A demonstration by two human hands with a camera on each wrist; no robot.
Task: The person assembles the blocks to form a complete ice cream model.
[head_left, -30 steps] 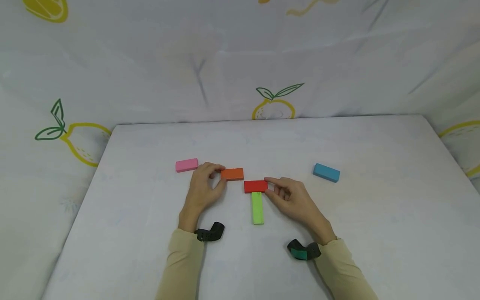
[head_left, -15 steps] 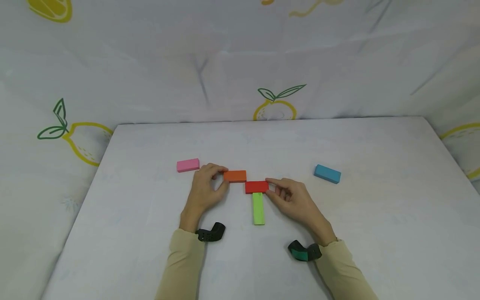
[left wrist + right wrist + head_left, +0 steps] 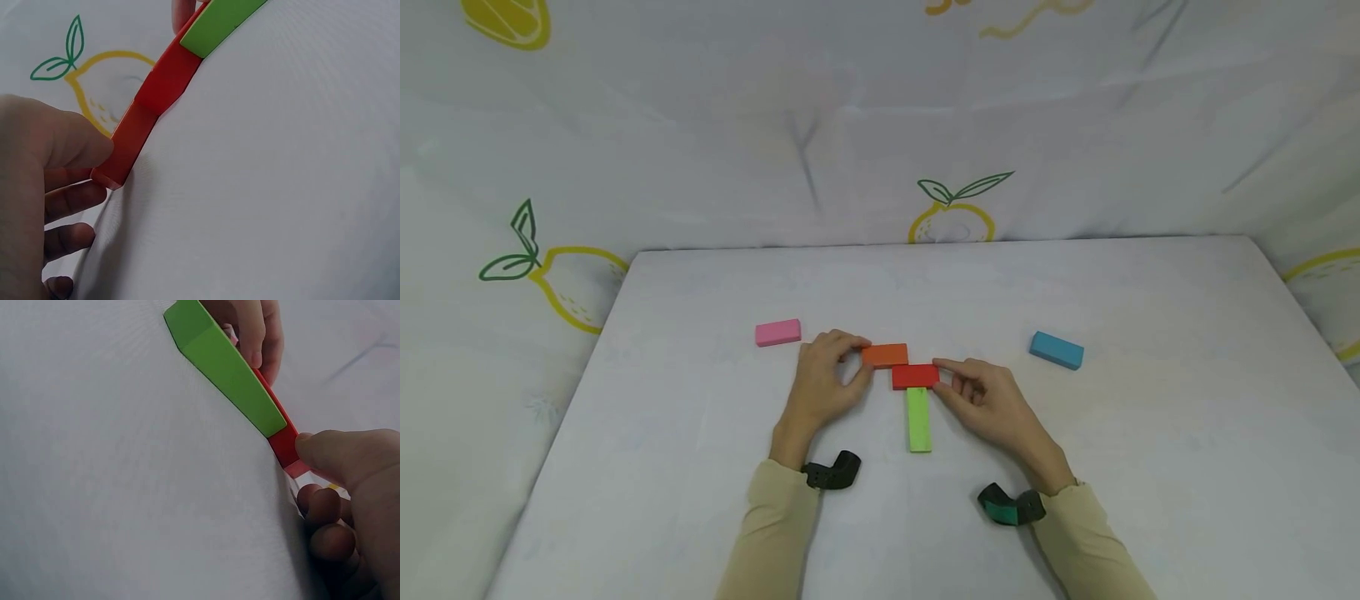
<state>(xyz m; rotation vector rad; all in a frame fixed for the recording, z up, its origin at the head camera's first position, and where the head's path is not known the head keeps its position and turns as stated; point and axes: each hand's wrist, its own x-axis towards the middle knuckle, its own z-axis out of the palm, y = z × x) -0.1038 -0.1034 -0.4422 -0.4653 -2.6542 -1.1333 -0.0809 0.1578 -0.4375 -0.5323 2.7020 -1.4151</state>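
Observation:
My left hand (image 3: pixel 825 381) pinches the left end of an orange block (image 3: pixel 885 356) between thumb and fingers. Its right end meets the back left part of a red block (image 3: pixel 915 377), which lies a little nearer to me. The right end of that red block is pinched by my right hand (image 3: pixel 987 398). A light green block (image 3: pixel 918 420) points toward me from the red block's front side. In the left wrist view the orange block (image 3: pixel 129 142), red block (image 3: pixel 167 78) and green block (image 3: pixel 222 28) run in a stepped chain.
A pink block (image 3: pixel 778 332) lies behind and left of my left hand. To the right, past my right hand, a blue block (image 3: pixel 1057 350) sits at a slant. The white table (image 3: pixel 1150 433) ends at a lemon-print cloth (image 3: pixel 700 125) behind.
My left hand has slid the orange block to the right and slightly toward me, up against the red block. The right hand, red block and green block have stayed nearly in place.

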